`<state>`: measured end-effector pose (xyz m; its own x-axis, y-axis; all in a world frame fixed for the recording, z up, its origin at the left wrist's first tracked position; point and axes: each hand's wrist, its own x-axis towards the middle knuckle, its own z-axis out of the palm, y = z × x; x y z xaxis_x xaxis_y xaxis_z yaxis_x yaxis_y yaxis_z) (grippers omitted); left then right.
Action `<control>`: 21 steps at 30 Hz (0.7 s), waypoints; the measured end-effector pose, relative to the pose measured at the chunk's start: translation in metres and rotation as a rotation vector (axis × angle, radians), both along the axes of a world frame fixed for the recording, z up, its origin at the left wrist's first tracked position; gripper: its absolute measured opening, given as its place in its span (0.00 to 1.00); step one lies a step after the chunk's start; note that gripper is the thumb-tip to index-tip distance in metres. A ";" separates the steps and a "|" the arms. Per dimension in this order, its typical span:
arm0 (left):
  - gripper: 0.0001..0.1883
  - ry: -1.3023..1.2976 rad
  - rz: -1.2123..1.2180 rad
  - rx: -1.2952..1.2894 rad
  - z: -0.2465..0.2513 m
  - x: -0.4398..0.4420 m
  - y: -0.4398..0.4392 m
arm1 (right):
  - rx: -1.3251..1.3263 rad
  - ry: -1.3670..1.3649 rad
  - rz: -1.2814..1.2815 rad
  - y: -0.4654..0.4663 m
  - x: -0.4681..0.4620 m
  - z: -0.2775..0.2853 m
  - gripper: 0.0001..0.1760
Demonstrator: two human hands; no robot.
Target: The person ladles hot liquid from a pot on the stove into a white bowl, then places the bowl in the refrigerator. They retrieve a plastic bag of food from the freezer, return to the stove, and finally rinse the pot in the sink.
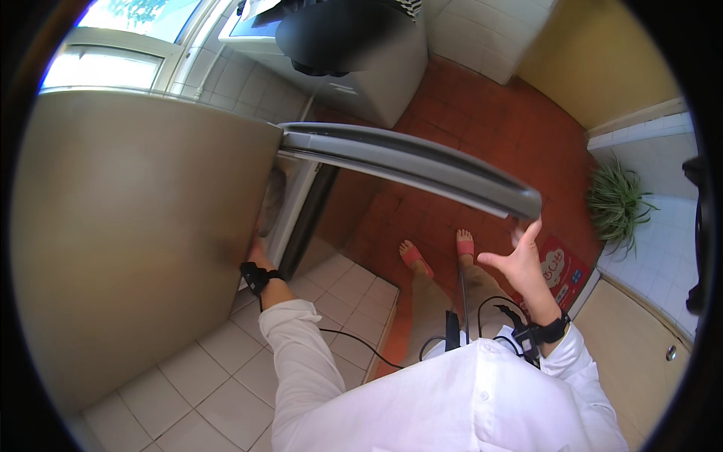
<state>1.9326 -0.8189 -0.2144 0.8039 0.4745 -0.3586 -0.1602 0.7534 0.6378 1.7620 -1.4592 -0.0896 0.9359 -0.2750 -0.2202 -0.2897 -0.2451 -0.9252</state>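
Observation:
A grey refrigerator (135, 226) fills the left side, its door (412, 164) swung out across the middle. My left hand (257, 248) reaches into the opening behind the cabinet's edge; only its wrist side shows, and its fingers are hidden. Just above it inside lies a greyish item (274, 200), too blurred to name. My right hand (517, 254) is raised at the door's free end, thumb and fingers spread apart, with fingertips at or just under the door's corner; whether they touch it I cannot tell. Both wrists wear black straps, and cables hang near my body.
Before me stands a white appliance (373, 93) with dark items on top. A spider plant (618, 200) is by the white-tiled wall at right. A red mat (559, 277) lies on the red tile floor (446, 113). A pale-tiled raised surface (231, 395) is at lower left.

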 end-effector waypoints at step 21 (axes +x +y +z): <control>0.25 0.120 0.411 -0.566 0.087 -0.142 -0.196 | 0.177 -0.034 -0.008 -0.053 0.044 -0.028 0.67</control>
